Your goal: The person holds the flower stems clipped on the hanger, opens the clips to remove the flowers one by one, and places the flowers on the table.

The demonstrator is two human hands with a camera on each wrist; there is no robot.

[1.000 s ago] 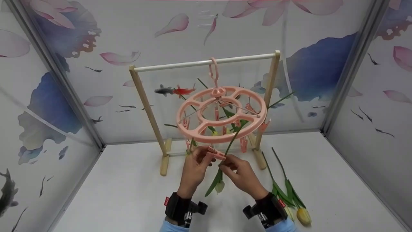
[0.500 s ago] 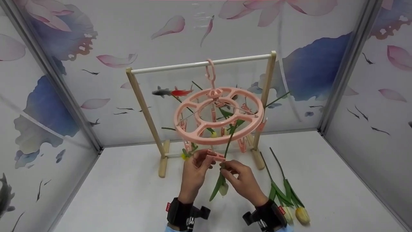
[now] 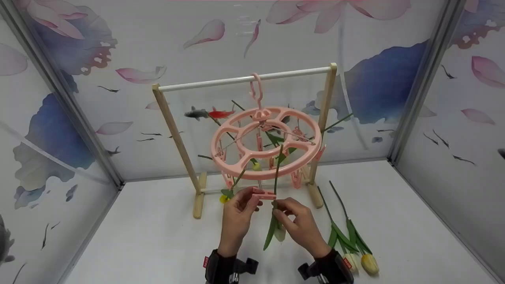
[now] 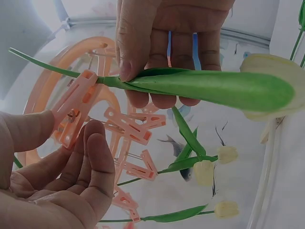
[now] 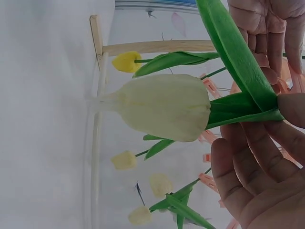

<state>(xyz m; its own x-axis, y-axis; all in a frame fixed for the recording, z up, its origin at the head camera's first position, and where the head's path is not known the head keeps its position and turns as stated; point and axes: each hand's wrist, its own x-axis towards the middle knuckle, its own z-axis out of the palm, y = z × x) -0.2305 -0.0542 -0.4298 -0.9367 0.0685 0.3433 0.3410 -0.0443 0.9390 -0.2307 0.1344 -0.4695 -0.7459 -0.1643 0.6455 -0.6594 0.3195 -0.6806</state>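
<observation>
My left hand (image 3: 237,215) pinches a pink clip (image 3: 265,195) between thumb and fingers. That clip hangs from the front of a round pink clip hanger (image 3: 268,173). In the left wrist view, the clip's tip meets the green stem of an artificial white tulip (image 4: 205,86). My right hand (image 3: 302,221) pinches this tulip where leaves and stem join, just beside the clip. The stem points up toward the hanger, and the pale bloom (image 5: 167,107) hangs downward. Other pink clips (image 4: 128,126) dangle around the ring, and tulips hang head-down from some.
A wooden rack with a white rod (image 3: 213,82) carries the hanger by its hook. Two loose tulips, one yellow (image 3: 369,264) and one pale (image 3: 351,262), lie on the white table (image 3: 158,244) at right. Printed panels (image 3: 189,51) enclose the table.
The tulip stem has swung from slanted to nearly upright, and its bloom has shifted right. The clip in my left hand has turned closer to level. Both hands keep their grip.
</observation>
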